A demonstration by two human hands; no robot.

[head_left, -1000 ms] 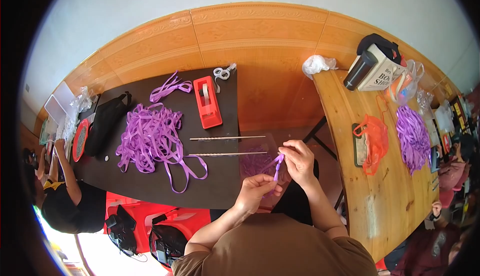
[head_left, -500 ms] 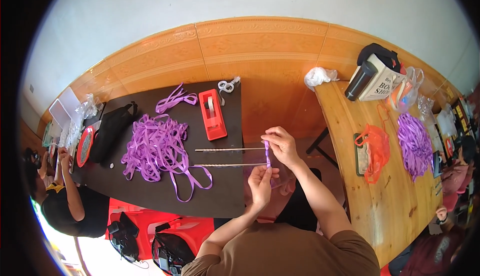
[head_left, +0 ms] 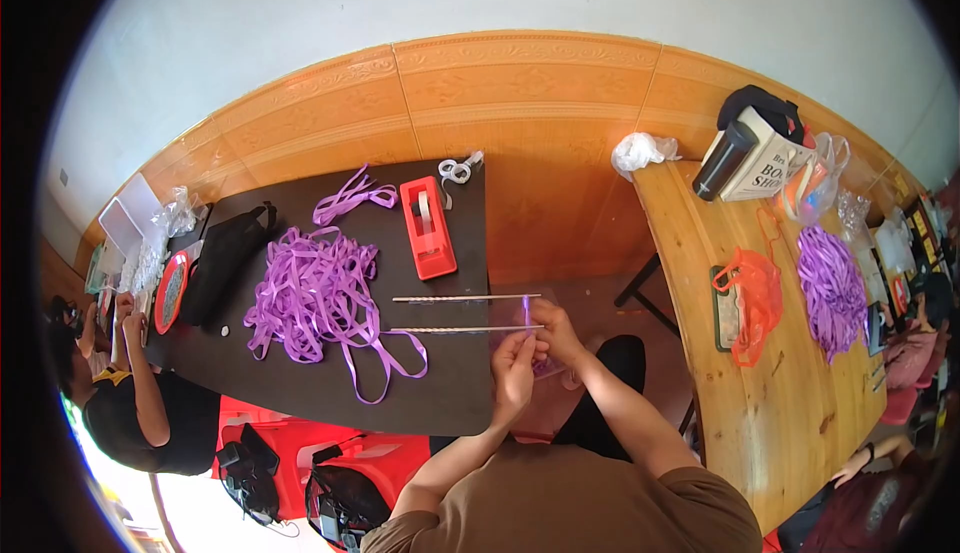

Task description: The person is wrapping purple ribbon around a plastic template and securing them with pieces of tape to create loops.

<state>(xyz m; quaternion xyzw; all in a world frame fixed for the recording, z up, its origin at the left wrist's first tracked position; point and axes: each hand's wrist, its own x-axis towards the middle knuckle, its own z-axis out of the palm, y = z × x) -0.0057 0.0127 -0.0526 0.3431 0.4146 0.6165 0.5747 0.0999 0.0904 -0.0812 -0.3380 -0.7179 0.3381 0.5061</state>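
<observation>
Held ribbon (head_left: 527, 311), ribbon heap (head_left: 312, 298): purple | tape dispenser (head_left: 430, 228) near dark table's (head_left: 450, 388) right edge: red | rods (head_left: 420, 299): pale, spiral-patterned | wooden table (head_left: 755, 433): yellow-brown, dark-knotted

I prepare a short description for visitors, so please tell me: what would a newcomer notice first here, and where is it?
The eye would probably fall first on the tangled purple ribbon heaped on the dark table, left of centre. Next come the left hand and right hand, close together by a purple strip at the ends of two thin rods. On the wooden table at right lies an orange bag.
</observation>
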